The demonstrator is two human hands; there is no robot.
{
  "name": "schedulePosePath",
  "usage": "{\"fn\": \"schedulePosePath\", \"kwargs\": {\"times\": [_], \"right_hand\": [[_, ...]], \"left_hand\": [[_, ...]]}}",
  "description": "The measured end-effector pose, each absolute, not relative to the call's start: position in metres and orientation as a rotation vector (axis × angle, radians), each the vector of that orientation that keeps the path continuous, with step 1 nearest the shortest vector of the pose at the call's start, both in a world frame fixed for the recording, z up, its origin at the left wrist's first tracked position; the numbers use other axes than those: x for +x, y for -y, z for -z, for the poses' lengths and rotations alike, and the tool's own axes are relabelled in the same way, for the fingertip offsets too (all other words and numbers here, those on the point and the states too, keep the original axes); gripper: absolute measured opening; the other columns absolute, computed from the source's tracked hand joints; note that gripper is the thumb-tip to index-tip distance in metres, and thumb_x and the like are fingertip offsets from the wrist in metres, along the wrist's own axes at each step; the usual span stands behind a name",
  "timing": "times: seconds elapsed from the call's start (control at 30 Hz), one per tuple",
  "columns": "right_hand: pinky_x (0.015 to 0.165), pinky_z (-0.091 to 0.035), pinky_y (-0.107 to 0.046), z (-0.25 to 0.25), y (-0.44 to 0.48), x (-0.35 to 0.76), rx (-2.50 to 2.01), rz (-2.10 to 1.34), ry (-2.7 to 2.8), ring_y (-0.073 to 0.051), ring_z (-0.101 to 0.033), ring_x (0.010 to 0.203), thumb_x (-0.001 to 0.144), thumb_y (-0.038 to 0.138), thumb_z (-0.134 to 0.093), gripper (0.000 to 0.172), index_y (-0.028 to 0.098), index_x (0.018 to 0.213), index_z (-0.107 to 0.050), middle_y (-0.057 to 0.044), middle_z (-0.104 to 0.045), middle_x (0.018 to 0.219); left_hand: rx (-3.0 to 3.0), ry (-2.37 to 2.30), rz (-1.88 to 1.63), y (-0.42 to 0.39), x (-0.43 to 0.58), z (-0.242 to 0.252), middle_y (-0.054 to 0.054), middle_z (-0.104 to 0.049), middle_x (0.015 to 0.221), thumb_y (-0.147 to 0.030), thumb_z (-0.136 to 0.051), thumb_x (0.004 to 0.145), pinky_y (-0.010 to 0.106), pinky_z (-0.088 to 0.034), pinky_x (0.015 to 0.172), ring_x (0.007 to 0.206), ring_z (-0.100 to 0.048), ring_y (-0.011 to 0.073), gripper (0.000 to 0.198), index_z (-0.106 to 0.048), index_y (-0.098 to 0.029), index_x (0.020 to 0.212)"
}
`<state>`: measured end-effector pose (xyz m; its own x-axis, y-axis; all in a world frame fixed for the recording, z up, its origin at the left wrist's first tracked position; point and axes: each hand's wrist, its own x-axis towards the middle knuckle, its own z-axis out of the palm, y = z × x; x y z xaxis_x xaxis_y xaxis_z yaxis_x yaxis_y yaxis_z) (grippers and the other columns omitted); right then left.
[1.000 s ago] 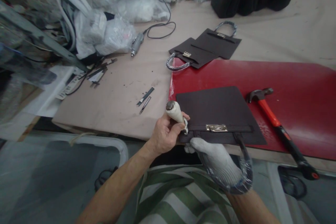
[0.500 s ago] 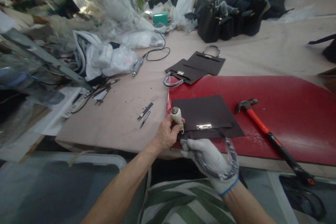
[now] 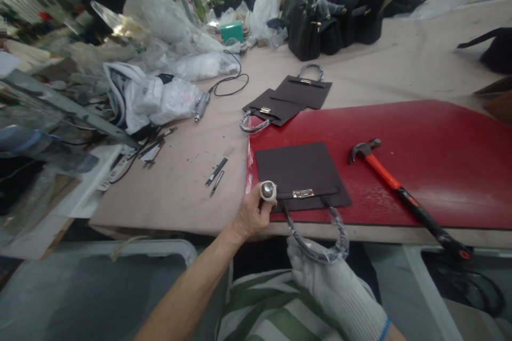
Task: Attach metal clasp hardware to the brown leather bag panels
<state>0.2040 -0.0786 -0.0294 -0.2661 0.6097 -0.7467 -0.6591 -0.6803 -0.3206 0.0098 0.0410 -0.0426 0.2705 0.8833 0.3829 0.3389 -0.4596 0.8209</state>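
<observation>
My bare left hand (image 3: 251, 214) is clenched round one white-wrapped tool (image 3: 268, 191), standing upright at the near left corner of a dark brown bag panel (image 3: 300, 168). That panel lies on the red mat (image 3: 432, 138), its clear-wrapped handle loop (image 3: 338, 240) hanging over the near edge. My gloved right hand (image 3: 324, 274) touches the loop from below; I cannot tell if it grips. Two more panels (image 3: 306, 91) lie farther off, three in all. One hammer (image 3: 394, 182) lies to the right
</observation>
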Motion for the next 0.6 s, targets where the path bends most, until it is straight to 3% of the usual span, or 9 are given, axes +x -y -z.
{"fn": "schedulePosePath", "kwargs": {"times": [0.07,0.13,0.17,0.23,0.3,0.33,0.4,0.5,0.6], "right_hand": [[0.052,-0.047,-0.023,0.019,0.093,0.229,-1.262,-2.164,0.15,-0.014,-0.064,0.06,0.073,0.046,-0.084,0.035,0.017,0.091,-0.075,-0.007,-0.072,0.081],[0.046,-0.04,-0.025,0.002,0.093,0.263,-1.339,-2.282,0.728,-0.016,-0.058,0.052,0.074,0.06,-0.078,0.047,0.015,0.086,-0.073,-0.009,-0.069,0.074],[0.046,-0.039,-0.026,-0.007,0.087,0.283,-1.486,-2.13,1.03,-0.016,-0.056,0.052,0.077,0.063,-0.073,0.049,0.015,0.085,-0.072,-0.008,-0.068,0.073],[0.055,-0.045,-0.033,-0.022,0.064,0.321,-1.917,-1.458,1.366,-0.022,-0.061,0.061,0.084,0.062,-0.06,0.045,0.019,0.091,-0.071,-0.01,-0.069,0.078],[0.071,-0.049,-0.041,-0.028,0.037,0.353,-2.216,-0.589,1.582,-0.032,-0.066,0.085,0.09,0.054,-0.05,0.046,0.018,0.112,-0.07,-0.018,-0.071,0.105],[0.072,-0.048,-0.045,-0.028,0.024,0.365,-2.311,-0.251,1.697,-0.038,-0.065,0.091,0.091,0.053,-0.049,0.051,0.014,0.119,-0.067,-0.025,-0.067,0.114],[0.071,-0.045,-0.047,-0.023,0.004,0.38,-2.397,0.092,1.906,-0.042,-0.063,0.094,0.098,0.051,-0.045,0.054,0.009,0.125,-0.063,-0.03,-0.063,0.118],[0.065,-0.041,-0.043,-0.011,-0.013,0.387,-2.468,0.196,2.049,-0.039,-0.064,0.083,0.103,0.038,-0.037,0.04,0.01,0.112,-0.064,-0.027,-0.064,0.1],[0.057,-0.039,-0.039,-0.007,-0.026,0.391,-2.464,0.035,2.066,-0.032,-0.064,0.066,0.1,0.027,-0.038,0.027,0.018,0.089,-0.061,-0.019,-0.063,0.081]], "left_hand": [[1.946,-1.105,-1.156,-0.041,0.011,0.041,0.007,-0.067,0.094,-0.022,-0.056,0.094,0.03,-0.053,0.076,0.079,-0.063,0.0168,0.021,-0.062,-0.016,0.113],[1.952,-1.104,-1.163,-0.041,0.012,0.04,0.005,-0.066,0.089,-0.022,-0.056,0.094,0.029,-0.052,0.074,0.076,-0.061,0.0166,0.018,-0.062,-0.016,0.111],[1.95,-1.098,-1.163,-0.041,0.013,0.039,0.005,-0.065,0.087,-0.021,-0.056,0.094,0.029,-0.051,0.073,0.075,-0.06,0.0163,0.018,-0.062,-0.016,0.11],[1.942,-1.086,-1.168,-0.041,0.013,0.039,0.004,-0.064,0.085,-0.021,-0.056,0.094,0.029,-0.05,0.071,0.073,-0.059,0.016,0.017,-0.062,-0.016,0.108],[1.938,-1.083,-1.176,-0.041,0.014,0.039,0.005,-0.064,0.087,-0.022,-0.057,0.093,0.029,-0.05,0.073,0.075,-0.059,0.0168,0.016,-0.061,-0.016,0.107],[1.937,-1.087,-1.178,-0.041,0.014,0.039,0.006,-0.064,0.089,-0.022,-0.057,0.093,0.03,-0.05,0.075,0.077,-0.059,0.0174,0.015,-0.061,-0.016,0.106],[1.934,-1.094,-1.176,-0.041,0.015,0.038,0.006,-0.064,0.09,-0.023,-0.057,0.092,0.031,-0.05,0.076,0.078,-0.059,0.0177,0.015,-0.061,-0.016,0.105],[1.921,-1.069,-1.171,-0.042,0.016,0.038,0.004,-0.061,0.086,-0.023,-0.057,0.092,0.031,-0.05,0.073,0.073,-0.056,0.0167,0.014,-0.061,-0.016,0.104],[1.905,-1.047,-1.169,-0.044,0.016,0.038,0.003,-0.061,0.085,-0.021,-0.058,0.089,0.032,-0.051,0.075,0.074,-0.057,0.0173,0.016,-0.06,-0.017,0.104]]}}
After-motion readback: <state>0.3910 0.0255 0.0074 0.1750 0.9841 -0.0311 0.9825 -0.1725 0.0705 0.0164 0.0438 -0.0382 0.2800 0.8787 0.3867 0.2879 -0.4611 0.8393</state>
